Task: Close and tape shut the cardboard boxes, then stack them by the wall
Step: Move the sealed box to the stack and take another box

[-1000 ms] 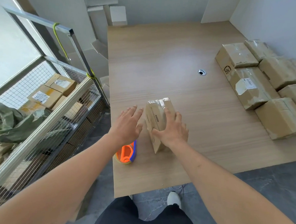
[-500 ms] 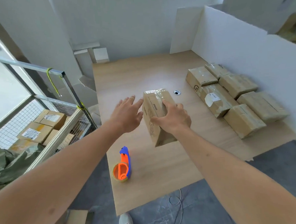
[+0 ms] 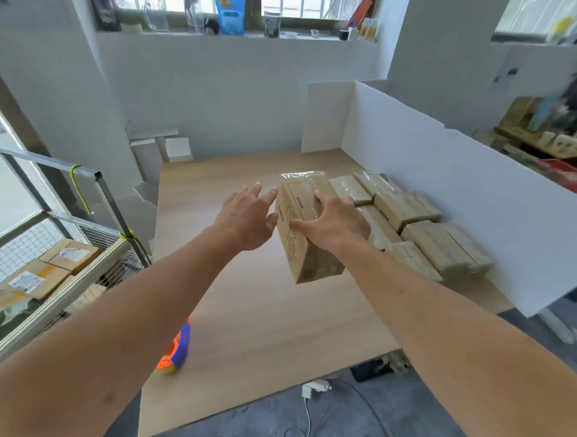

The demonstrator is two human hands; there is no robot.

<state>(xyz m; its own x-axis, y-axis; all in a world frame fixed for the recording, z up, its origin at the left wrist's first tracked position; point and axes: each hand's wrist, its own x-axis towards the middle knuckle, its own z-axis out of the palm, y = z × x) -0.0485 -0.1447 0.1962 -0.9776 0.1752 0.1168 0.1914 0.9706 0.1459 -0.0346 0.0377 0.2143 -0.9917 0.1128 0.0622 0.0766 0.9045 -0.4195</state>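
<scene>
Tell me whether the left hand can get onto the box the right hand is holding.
Probably yes. The left hand is open beside the taped box, its fingers near the box's left face, and nothing lies between them. The right hand grips the other side.

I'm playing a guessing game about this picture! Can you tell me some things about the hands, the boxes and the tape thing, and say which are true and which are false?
1. The right hand grips a cardboard box. True.
2. The left hand holds the tape dispenser. False: the dispenser lies on the table near its front edge; the left hand is open beside the box.
3. Taped boxes lie by the white partition. True.
4. The held box rests flat on the table. False: it is lifted and tilted.
</scene>
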